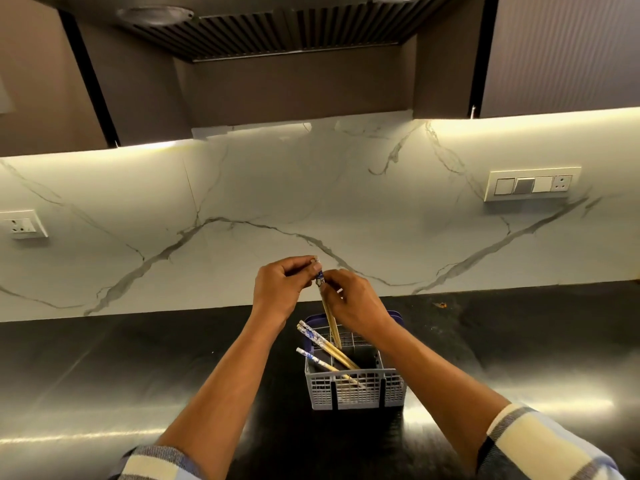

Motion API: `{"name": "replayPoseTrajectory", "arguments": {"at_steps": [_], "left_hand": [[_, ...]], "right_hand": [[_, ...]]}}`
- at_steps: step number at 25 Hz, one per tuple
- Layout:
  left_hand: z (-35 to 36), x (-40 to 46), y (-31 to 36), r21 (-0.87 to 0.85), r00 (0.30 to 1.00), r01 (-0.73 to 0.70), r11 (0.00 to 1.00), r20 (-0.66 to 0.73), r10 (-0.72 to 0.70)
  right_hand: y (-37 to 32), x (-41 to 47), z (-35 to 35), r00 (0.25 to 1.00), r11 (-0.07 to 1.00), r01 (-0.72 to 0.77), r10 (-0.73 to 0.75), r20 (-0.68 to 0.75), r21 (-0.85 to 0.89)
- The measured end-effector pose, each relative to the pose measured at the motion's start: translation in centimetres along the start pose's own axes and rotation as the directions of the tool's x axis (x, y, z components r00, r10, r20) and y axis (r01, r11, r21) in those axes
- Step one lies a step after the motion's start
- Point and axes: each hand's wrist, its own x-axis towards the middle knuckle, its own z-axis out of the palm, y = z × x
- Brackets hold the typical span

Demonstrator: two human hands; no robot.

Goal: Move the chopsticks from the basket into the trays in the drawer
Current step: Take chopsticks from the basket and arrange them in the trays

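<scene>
A pair of chopsticks (330,322) hangs below both hands' fingers, tips inside the basket (353,386). The left hand (277,289) and right hand (353,303) pinch its patterned top. Three more lean in the basket on the tabletop (138,368).

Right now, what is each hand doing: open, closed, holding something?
Left hand: closed, pinching the top ends of the lifted chopsticks.
Right hand: closed on the same chopsticks, just below; their tips are still inside the basket.

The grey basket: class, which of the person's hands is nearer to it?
Right. The right hand hangs just above the basket's far rim; the left hand is higher and off to its left.
</scene>
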Motion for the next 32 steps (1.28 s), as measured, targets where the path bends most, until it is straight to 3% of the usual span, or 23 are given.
{"name": "replayPoseTrajectory", "arguments": {"at_steps": [4, 9, 13, 19, 25, 28, 32], "left_hand": [[1.0, -1.0, 1.6, -0.066, 0.998, -0.056, 0.996, 0.01, 0.057], [1.7, -2.3, 2.7, 0.15, 0.971, -0.238, 0.96, 0.056, 0.232], [2.2, -3.1, 3.3, 0.167, 0.962, -0.272, 0.948, 0.077, 0.263], [2.6, -3.9, 4.1, 0.091, 0.972, -0.224, 0.97, 0.092, 0.216], [1.5, -4.5, 3.4, -0.012, 0.988, -0.094, 0.995, 0.12, 0.095], [1.3, -5.4, 2.5, -0.018, 0.987, -0.024, 1.0, 0.159, 0.027], [1.4, -8.2, 0.2, -0.058, 0.97, 0.086, 0.995, 0.232, -0.07]], "right_hand": [[-0.7, -1.2, -1.9, 1.0, 0.999, 0.013, -0.012, -0.015, 0.045], [-1.2, -3.2, -3.3, 1.0, 0.997, -0.001, 0.001, 0.002, 0.073], [-1.0, -4.5, -4.1, 1.0, 0.996, -0.023, 0.022, 0.008, 0.085], [-0.8, -6.4, -5.1, 0.994, 0.975, -0.106, 0.104, 0.018, 0.197], [1.7, -11.5, -3.2, 0.949, 0.89, -0.296, 0.233, 0.214, 0.346], [2.6, -14.0, -1.7, 0.909, 0.785, -0.409, 0.303, 0.287, 0.465], [3.3, -17.4, 0.3, 0.88, 0.733, -0.46, 0.305, 0.363, 0.501]]}}
